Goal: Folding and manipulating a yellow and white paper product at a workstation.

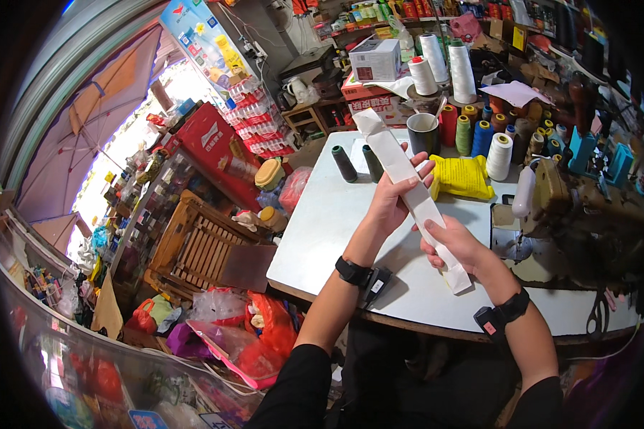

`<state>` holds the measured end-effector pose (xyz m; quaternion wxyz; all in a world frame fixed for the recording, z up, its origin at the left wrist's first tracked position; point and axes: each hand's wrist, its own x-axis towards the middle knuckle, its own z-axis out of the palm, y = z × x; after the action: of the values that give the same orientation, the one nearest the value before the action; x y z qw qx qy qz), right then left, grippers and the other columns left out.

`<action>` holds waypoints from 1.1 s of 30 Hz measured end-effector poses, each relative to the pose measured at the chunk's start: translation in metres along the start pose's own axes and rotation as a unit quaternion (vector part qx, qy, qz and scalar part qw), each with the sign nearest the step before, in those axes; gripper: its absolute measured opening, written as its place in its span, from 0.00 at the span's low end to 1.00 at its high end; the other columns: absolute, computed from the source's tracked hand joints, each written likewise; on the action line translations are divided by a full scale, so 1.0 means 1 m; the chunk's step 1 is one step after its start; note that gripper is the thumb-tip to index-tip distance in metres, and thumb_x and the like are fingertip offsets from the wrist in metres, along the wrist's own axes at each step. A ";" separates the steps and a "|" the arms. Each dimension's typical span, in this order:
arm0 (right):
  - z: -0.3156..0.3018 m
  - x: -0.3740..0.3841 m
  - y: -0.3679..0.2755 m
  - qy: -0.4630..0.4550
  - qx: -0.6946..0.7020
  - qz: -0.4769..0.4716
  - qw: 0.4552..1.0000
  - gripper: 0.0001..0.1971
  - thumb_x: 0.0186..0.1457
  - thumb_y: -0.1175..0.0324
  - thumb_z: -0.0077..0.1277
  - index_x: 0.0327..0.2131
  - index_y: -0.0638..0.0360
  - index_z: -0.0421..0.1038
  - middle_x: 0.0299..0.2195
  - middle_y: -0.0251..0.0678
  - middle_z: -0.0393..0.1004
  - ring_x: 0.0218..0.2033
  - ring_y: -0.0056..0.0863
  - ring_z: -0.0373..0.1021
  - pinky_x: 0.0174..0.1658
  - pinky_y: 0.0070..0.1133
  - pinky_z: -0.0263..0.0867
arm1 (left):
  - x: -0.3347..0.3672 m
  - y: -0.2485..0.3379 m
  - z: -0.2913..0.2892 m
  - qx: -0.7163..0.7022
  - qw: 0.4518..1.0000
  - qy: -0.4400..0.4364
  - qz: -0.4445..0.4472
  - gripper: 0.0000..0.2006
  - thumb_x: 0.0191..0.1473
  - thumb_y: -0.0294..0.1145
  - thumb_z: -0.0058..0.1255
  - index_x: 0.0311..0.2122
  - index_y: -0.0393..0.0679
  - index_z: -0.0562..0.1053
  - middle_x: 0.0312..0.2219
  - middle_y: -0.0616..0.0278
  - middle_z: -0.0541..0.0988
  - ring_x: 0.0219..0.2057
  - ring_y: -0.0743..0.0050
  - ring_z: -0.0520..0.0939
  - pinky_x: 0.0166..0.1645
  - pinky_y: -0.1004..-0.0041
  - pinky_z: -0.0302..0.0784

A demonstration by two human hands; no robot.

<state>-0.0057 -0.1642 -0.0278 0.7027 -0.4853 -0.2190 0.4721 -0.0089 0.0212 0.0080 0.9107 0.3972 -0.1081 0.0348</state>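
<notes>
White strip (420,203) lies between thumbs (436,229) and fingers (426,169).

Red cabinet (218,154), red carton (376,109): both printed with white characters.

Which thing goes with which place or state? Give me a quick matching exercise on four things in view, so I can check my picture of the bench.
Things
1. White strip
2. Yellow bundle
3. Dark cup
4. Wooden chair

Places and states
A. Standing upright beyond the yellow bundle
B. Slatted, to the left of the white table
C. Held by the left hand and the right hand
D. Lying on the white table, to the right of the left hand

Right pairs: 1-C, 2-D, 3-A, 4-B
</notes>
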 end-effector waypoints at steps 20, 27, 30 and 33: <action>-0.004 0.008 0.002 0.104 0.022 -0.103 0.989 0.17 0.65 0.53 0.42 0.43 0.58 0.60 0.26 0.39 0.72 0.18 0.29 0.71 0.22 0.24 0.68 | -0.002 -0.004 -0.009 0.157 0.980 0.002 -0.119 0.26 0.56 0.28 0.52 0.60 0.42 0.62 0.38 0.69 0.73 0.33 0.84 0.72 0.40 0.78 0.71; -0.001 0.005 -0.004 0.083 0.094 -0.090 0.988 0.21 0.66 0.49 0.35 0.45 0.59 0.61 0.28 0.42 0.73 0.22 0.34 0.74 0.27 0.27 0.71 | -0.003 -0.005 -0.002 0.141 0.984 -0.006 -0.105 0.29 0.58 0.34 0.51 0.62 0.40 0.57 0.38 0.66 0.74 0.35 0.80 0.73 0.43 0.76 0.70; -0.002 0.006 -0.004 0.046 0.120 -0.085 0.988 0.22 0.66 0.48 0.34 0.47 0.60 0.60 0.30 0.44 0.73 0.27 0.38 0.76 0.34 0.30 0.73 | -0.002 -0.006 -0.003 0.176 0.979 -0.003 -0.102 0.29 0.59 0.36 0.49 0.62 0.40 0.56 0.48 0.60 0.72 0.49 0.71 0.73 0.54 0.67 0.68; 0.000 0.008 -0.002 0.021 0.119 -0.090 0.989 0.21 0.67 0.51 0.34 0.52 0.57 0.57 0.37 0.45 0.72 0.35 0.40 0.76 0.42 0.33 0.73 | 0.000 -0.007 -0.010 0.179 0.981 0.017 -0.078 0.28 0.60 0.39 0.49 0.61 0.40 0.57 0.51 0.59 0.71 0.53 0.69 0.71 0.58 0.65 0.64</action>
<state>-0.0015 -0.1575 -0.0275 0.7994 -0.3863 -0.1895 0.4193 -0.0064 0.0239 -0.0038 0.8265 0.5603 -0.0533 -0.0110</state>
